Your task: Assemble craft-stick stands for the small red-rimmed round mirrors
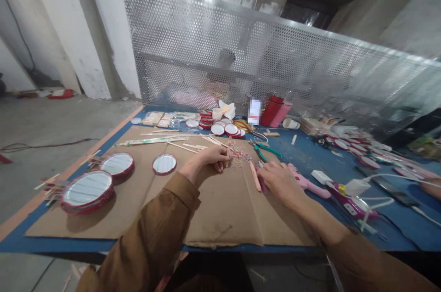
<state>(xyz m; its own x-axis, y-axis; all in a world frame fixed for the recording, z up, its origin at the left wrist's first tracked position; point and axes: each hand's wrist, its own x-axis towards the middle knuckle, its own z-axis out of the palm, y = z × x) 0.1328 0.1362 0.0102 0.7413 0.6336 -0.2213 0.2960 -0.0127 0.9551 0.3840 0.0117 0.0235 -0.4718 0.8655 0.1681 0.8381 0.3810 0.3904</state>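
My left hand is closed in a pinch around a thin wooden craft stick, held upright over the cardboard. Beyond and beside that hand lies a loose pile of small coloured bits. My right hand has its fingers curled down over a slim purple object, whose kind is mostly hidden. Just left of it lies a pink stick-like piece. A pink glue gun rests behind the right hand, and teal-handled pliers lie beyond it. A round red-rimmed disc lies left of my left hand.
Two red-rimmed round pieces with sticks stand at the left on the cardboard sheet. More discs, a red bottle and a phone are at the back. A purple power strip with white cables lies right. Another person's hand shows at the right edge.
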